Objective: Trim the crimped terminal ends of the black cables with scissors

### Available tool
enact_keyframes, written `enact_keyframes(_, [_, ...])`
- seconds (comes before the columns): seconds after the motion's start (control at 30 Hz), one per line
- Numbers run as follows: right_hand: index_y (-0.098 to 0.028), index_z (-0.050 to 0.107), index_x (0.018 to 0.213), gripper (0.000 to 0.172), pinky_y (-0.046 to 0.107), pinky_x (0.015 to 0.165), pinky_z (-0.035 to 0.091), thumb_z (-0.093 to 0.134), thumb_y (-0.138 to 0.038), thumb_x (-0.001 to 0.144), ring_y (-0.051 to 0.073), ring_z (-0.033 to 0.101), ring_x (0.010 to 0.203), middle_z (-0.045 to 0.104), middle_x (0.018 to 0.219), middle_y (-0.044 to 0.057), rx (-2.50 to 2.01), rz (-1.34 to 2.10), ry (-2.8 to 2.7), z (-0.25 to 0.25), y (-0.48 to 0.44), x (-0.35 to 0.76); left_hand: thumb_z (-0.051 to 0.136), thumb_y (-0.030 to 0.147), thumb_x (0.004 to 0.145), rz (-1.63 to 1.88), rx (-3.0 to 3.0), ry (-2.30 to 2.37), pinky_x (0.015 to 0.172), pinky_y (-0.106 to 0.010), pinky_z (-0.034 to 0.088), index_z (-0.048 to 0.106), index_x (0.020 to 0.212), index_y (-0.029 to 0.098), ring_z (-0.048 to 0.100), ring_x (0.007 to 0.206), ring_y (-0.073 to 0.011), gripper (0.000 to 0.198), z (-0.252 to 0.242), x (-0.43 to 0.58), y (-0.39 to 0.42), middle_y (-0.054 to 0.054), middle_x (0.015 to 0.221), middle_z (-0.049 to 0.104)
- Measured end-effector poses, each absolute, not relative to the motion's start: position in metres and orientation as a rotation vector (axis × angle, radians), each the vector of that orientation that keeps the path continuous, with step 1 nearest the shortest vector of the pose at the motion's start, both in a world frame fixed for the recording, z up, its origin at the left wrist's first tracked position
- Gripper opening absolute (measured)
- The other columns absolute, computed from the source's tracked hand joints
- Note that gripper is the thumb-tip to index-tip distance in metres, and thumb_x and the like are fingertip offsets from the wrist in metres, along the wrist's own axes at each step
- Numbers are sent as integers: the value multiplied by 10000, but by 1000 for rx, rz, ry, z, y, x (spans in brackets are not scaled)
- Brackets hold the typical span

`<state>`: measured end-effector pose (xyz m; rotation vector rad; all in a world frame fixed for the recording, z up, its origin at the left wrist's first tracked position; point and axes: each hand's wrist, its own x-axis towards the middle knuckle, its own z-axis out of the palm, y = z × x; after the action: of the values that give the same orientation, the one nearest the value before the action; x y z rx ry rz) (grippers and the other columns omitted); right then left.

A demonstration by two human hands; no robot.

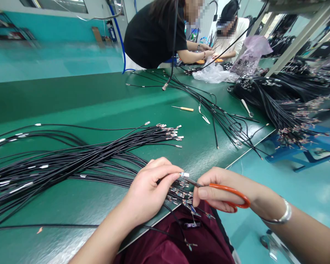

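My left hand (154, 190) pinches the end of a black cable just behind its small white-and-silver connector (184, 175). In my right hand (220, 187) is a pair of scissors (231, 189) with orange handles, its blades pointing left and reaching the connector. Whether the blades touch it I cannot tell. Below my fingers, more cable ends (181, 194) with metal tips bunch at the table's edge, and a few hang over my dark red clothing. Left of my hands, a bundle of black cables (99, 157) lies on the green table, connector ends to the right.
Beyond my hands lie a yellow-handled pick (185, 109) and loose black cables (206, 102). A large cable bundle (277, 99) extends over a blue stool (310, 150) at right. Two people work at the far end near plastic bags (217, 73). One cable (174, 44) hangs from above.
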<state>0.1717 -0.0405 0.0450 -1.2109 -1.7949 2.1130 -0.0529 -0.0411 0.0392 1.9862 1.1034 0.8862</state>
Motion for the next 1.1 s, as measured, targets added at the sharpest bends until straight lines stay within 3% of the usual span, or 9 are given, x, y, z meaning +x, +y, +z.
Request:
enact_keyframes(0.53, [-122,679,877,400,144,314,253,632,-512,797,36,338,325,421,416,-90,-1107,2079,-1703,31,-42,182,515,178,891,843,2091,1098,751,-300,453,702,893,219,587,804,-154,191,33,-53,-39,-14,816,637])
enact_keyframes(0.67, [-141,630,971,351,193,489,420,722,-394,745,67,484,509,544,621,-42,-1122,1788,-1649,26,-39,189,499,185,890,684,2267,1069,895,-354,452,704,911,238,567,1017,-200,213,23,-53,-39,-52,1051,644])
enact_keyframes(0.83, [-189,591,1046,264,299,805,513,627,-252,792,150,639,830,671,926,44,-1432,1237,-1706,8,-17,180,455,216,913,491,2253,1024,852,-333,506,634,1152,268,641,918,-191,303,16,-49,-40,-37,989,717])
enact_keyframes(0.93, [-215,599,1060,236,323,840,508,553,-226,829,164,659,857,698,956,49,-1527,862,-1768,-10,8,169,435,198,915,578,2178,1147,828,-310,530,606,1191,275,664,892,-177,334,9,-46,-37,-28,999,719])
enact_keyframes(1.1, [-218,637,1040,280,341,844,489,620,-178,763,189,631,864,693,956,51,-1472,703,-1857,-26,43,147,445,57,850,712,2379,1197,989,-443,442,645,1121,247,507,1193,-241,387,-3,-41,-36,-101,1254,581])
